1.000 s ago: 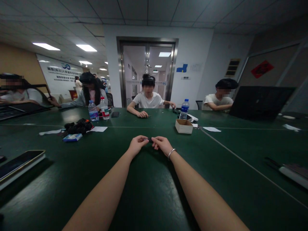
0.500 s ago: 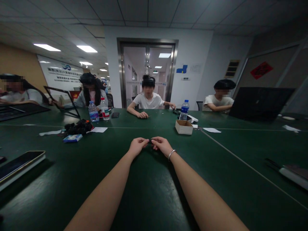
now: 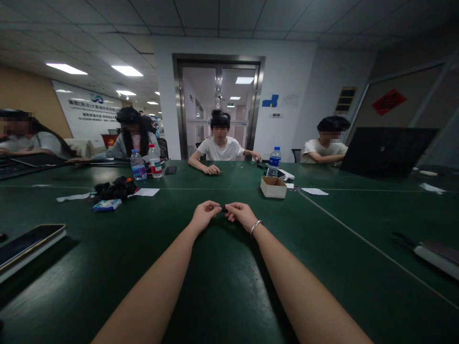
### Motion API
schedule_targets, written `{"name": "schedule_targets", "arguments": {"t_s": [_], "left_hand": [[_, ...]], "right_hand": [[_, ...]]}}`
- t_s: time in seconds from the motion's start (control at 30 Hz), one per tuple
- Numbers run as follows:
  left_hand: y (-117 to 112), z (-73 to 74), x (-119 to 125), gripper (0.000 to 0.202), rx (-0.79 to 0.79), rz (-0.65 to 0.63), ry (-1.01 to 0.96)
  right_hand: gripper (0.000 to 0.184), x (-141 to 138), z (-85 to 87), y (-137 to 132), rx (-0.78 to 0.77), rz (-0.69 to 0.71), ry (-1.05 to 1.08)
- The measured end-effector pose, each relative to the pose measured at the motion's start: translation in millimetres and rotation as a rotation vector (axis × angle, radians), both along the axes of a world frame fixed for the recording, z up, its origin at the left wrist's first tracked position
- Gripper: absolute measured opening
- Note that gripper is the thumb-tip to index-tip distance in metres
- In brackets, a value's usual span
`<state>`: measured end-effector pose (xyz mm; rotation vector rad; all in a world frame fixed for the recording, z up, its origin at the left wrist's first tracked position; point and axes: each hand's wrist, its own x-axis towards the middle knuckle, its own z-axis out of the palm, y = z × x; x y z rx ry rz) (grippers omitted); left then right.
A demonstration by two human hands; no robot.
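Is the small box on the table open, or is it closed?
Open: the box has no lid across its top, and its inside walls show.

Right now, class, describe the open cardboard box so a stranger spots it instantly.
On the green table, look beyond the right hand to a blue-capped bottle. Just in front stands the open cardboard box, squat and angular, unlike the bottle.

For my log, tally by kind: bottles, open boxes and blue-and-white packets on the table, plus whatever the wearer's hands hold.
Plastic bottles: 3
Open-topped box: 1
Blue-and-white packet: 1
Small dark piece, between left hand and right hand: 1
Total: 6
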<state>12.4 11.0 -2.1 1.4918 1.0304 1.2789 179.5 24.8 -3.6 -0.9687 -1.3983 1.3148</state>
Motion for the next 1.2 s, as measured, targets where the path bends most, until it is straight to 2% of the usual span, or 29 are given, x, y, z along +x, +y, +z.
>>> {"name": "schedule_targets", "arguments": {"t_s": [0.4, 0.6, 1.0, 1.2], "left_hand": [[-1.9, 1.3, 2.7, 0.039, 0.015, 0.007, 0.122], [2.5, -3.1, 1.3, 0.046, 0.021, 0.065, 0.263], [5.5, -0.5, -0.8, 0.054, 0.035, 0.138, 0.363], [9.5, -3.9, -2.4, 0.056, 0.029, 0.184, 0.399]], "right_hand": [[0.04, 1.7, -3.6, 1.9, 0.027, 0.017, -0.013], [0.036, 1.4, -4.0, 1.0, 0.041, -0.002, 0.016], [0.035, 2.0, -1.3, -2.2, 0.033, 0.025, 0.069], [0.038, 1.3, 2.1, -6.0, 0.084, 0.06, 0.025]]}}
